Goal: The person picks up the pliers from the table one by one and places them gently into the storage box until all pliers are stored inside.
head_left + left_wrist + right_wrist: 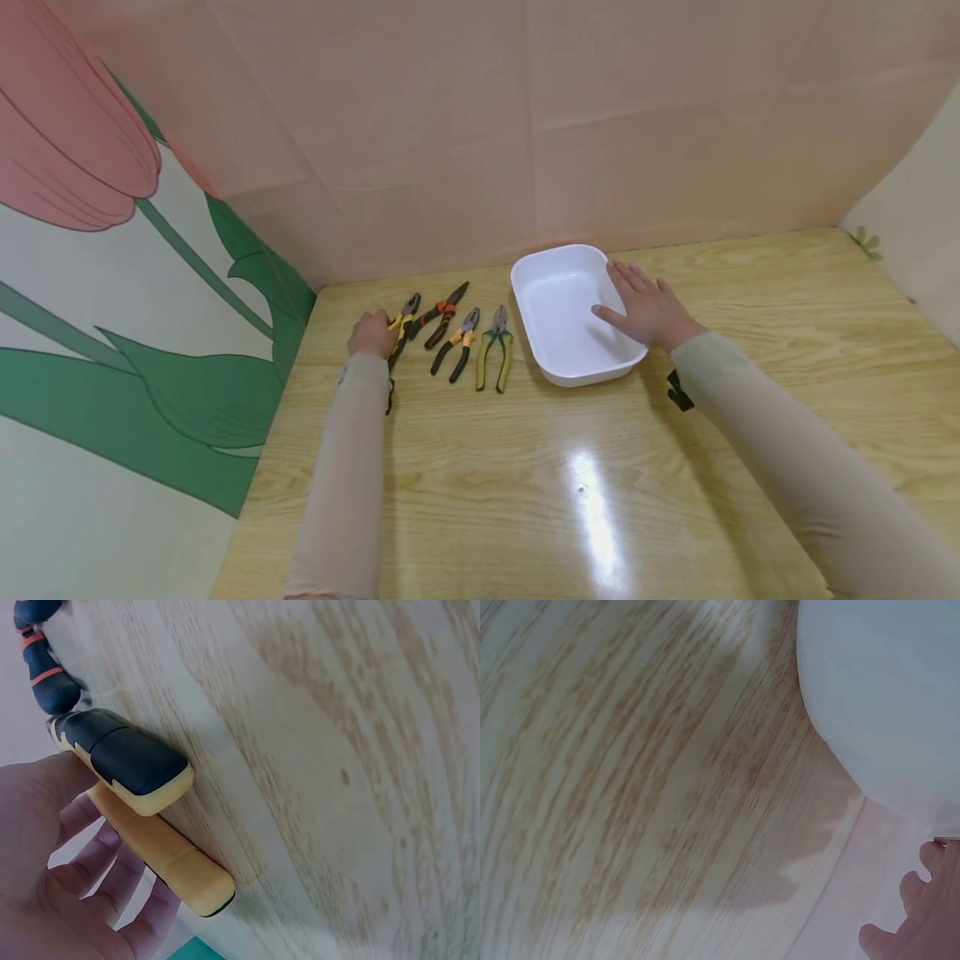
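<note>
At the left end of a row of pliers, my left hand (372, 334) grips yellow-and-black pliers (406, 320). In the left wrist view the thumb and fingers are around their two spread handles (172, 862), which lie close to the wood. My right hand (651, 310) rests on the right rim of a white rectangular tray (562, 329), fingers straight and thumb reaching over the inside. The right wrist view shows the tray's outer wall (885, 690) and a few fingertips (913, 889) beside it.
Between left hand and tray lie red-and-black long-nose pliers (447, 310), orange-and-black pliers (468, 327) and green-handled pliers (497, 332). A pink cloth-like backdrop (420, 150) rises behind the wooden table (480, 483). A wall with painted tulips (150, 350) borders the left side.
</note>
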A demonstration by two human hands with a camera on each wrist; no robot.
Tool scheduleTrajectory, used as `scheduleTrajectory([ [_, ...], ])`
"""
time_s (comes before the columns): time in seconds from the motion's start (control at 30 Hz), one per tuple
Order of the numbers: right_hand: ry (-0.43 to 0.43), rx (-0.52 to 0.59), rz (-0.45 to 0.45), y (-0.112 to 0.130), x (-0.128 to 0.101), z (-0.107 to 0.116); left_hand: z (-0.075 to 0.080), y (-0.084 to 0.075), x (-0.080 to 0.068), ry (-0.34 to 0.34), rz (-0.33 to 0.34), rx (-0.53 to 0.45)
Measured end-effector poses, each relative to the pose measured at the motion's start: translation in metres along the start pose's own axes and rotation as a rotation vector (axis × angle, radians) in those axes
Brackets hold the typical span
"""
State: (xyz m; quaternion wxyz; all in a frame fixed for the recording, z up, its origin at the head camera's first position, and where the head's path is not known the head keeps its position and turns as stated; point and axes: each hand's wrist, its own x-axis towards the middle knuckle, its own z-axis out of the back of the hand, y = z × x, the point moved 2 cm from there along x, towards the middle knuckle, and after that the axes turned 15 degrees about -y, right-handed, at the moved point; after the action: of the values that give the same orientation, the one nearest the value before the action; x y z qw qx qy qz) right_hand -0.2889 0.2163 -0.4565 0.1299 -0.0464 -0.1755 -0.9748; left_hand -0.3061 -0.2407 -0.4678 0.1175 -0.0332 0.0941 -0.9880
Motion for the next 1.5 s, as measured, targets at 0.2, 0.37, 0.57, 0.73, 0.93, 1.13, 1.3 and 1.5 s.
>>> scheduleTrajectory([
  [0.2, -0.005, 0.003, 0.000, 0.001, -0.001, 0.002, -0.006, 0.001, 0.004, -0.037, -0.007, 0.014],
  [0.37, -0.004, 0.013, -0.003, 0.002, -0.001, 0.002, -0.011, 0.003, 0.006, -0.070, -0.013, 0.029],
  [0.57, 0.004, 0.014, -0.007, 0.001, -0.001, 0.001, -0.012, 0.002, 0.005, -0.079, -0.018, 0.038],
  [0.73, 0.004, 0.023, -0.010, 0.000, -0.001, 0.002, -0.009, -0.001, 0.002, -0.065, -0.016, 0.047],
  [0.93, -0.002, 0.043, -0.016, 0.000, -0.003, 0.003, -0.007, -0.003, 0.001, -0.041, -0.013, 0.043],
  [1.13, -0.007, 0.054, -0.017, 0.000, -0.003, 0.002, -0.006, -0.003, 0.001, -0.032, -0.025, 0.042],
  [1.3, -0.007, 0.055, -0.016, -0.001, -0.002, 0.001, -0.004, -0.003, 0.000, -0.024, -0.032, 0.035],
  [1.5, -0.005, 0.046, -0.008, 0.000, -0.003, 0.000, -0.004, -0.003, -0.001, -0.013, -0.032, 0.044],
])
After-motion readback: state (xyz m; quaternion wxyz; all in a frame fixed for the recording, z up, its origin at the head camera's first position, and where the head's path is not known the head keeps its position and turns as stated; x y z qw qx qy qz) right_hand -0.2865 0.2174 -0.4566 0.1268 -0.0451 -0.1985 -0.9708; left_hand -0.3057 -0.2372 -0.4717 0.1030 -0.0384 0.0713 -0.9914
